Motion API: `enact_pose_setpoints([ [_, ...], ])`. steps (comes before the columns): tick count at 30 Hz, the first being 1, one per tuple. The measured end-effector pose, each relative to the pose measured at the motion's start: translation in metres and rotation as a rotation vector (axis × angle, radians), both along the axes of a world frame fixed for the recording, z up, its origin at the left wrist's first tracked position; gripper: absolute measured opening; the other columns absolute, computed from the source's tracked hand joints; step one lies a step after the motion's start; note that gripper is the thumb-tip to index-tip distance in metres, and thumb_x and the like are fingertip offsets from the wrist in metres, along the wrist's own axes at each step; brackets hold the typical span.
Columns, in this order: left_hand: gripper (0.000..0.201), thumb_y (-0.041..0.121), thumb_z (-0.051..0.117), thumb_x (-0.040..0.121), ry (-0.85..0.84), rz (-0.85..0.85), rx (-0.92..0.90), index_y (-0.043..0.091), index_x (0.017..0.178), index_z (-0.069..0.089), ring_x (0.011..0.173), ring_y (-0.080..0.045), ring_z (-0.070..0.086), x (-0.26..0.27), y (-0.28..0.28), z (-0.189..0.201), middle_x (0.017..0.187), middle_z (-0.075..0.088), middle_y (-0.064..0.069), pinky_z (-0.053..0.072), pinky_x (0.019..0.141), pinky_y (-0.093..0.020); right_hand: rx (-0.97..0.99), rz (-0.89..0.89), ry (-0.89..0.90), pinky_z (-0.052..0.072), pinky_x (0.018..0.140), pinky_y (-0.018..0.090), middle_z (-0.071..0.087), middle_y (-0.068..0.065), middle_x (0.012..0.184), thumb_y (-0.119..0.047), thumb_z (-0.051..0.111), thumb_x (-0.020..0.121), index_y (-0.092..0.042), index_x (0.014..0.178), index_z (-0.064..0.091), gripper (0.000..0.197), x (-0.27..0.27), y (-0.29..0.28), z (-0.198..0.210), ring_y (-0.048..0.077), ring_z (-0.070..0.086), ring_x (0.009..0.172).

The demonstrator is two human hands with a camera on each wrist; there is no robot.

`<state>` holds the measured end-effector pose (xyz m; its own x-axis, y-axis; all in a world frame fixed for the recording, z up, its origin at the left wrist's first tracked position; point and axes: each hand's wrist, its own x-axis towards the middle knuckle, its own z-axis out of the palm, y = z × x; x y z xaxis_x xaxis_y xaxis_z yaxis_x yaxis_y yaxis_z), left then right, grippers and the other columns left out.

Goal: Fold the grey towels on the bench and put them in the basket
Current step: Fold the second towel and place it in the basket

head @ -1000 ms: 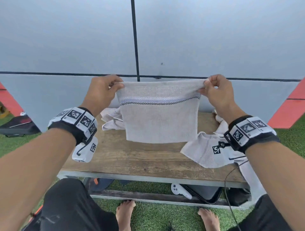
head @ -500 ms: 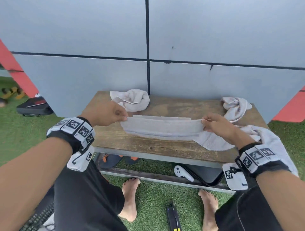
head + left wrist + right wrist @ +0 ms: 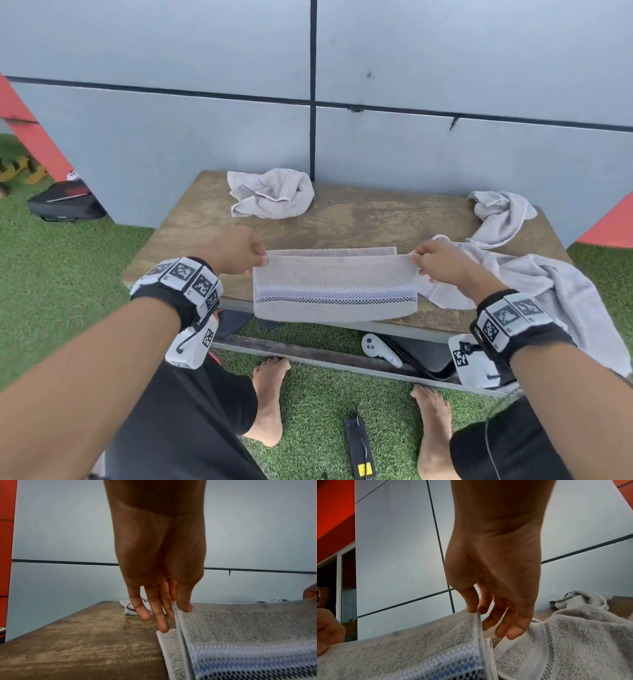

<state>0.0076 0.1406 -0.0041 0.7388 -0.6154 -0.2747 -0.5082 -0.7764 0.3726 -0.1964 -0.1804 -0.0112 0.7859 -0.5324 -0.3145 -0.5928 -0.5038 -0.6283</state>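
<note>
A grey towel [image 3: 334,286] with a blue and black stripe is stretched between my hands over the front part of the wooden bench [image 3: 191,233]. Its near flap hangs past the bench's front edge, and a lower layer lies flat behind it. My left hand [image 3: 255,260] pinches the towel's [image 3: 240,628] left top corner between thumb and fingers [image 3: 184,604]. At the right top corner my right hand [image 3: 416,262] pinches the towel's [image 3: 419,642] hem in the same way, thumb [image 3: 471,605] on the near side. No basket is in view.
A crumpled grey towel [image 3: 272,193] lies at the bench's back left, another [image 3: 501,214] at the back right, and a third [image 3: 548,284] drapes over the right end. A grey panel wall stands behind. Under the bench lie a white controller [image 3: 378,349] and dark items; my bare feet stand on artificial grass.
The towel, held up in the air a second ago, has come down onto the bench, and my hands have drawn its top edge toward me so the striped flap hangs over the front.
</note>
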Motion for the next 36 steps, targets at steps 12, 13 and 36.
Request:
enact_pose_setpoints([
  [12, 0.024, 0.021, 0.068, 0.093, -0.112, 0.185, -0.013, 0.021, 0.069, 0.063, 0.073, -0.014, 0.058, 0.033, -0.027, -0.042, 0.081, 0.069, 0.0, 0.045, 0.068, -0.03, -0.256, -0.066, 0.062, 0.035, 0.055, 0.029, 0.051, 0.006, 0.063, -0.006, 0.051, 0.088, -0.013, 0.066, 0.047, 0.023, 0.074, 0.002, -0.02, 0.023, 0.047, 0.06],
  [13, 0.019, 0.022, 0.067, 0.093, -0.106, 0.198, -0.018, 0.018, 0.074, 0.067, 0.075, -0.015, 0.06, 0.034, -0.028, -0.044, 0.079, 0.067, 0.002, 0.047, 0.069, -0.03, -0.267, -0.07, 0.076, 0.037, 0.056, 0.029, 0.056, 0.008, 0.069, -0.006, 0.051, 0.089, -0.011, 0.073, 0.052, 0.017, 0.078, 0.002, -0.023, 0.021, 0.049, 0.061],
  [36, 0.017, 0.029, 0.072, 0.089, -0.139, 0.219, 0.065, 0.014, 0.096, 0.069, 0.088, -0.025, 0.067, 0.048, -0.04, -0.074, 0.102, 0.068, -0.005, 0.058, 0.078, -0.042, -0.314, -0.09, 0.051, 0.057, 0.074, 0.04, 0.069, 0.013, 0.084, -0.021, 0.068, 0.092, -0.004, 0.091, 0.065, 0.018, 0.087, -0.004, -0.065, 0.03, 0.066, 0.078],
])
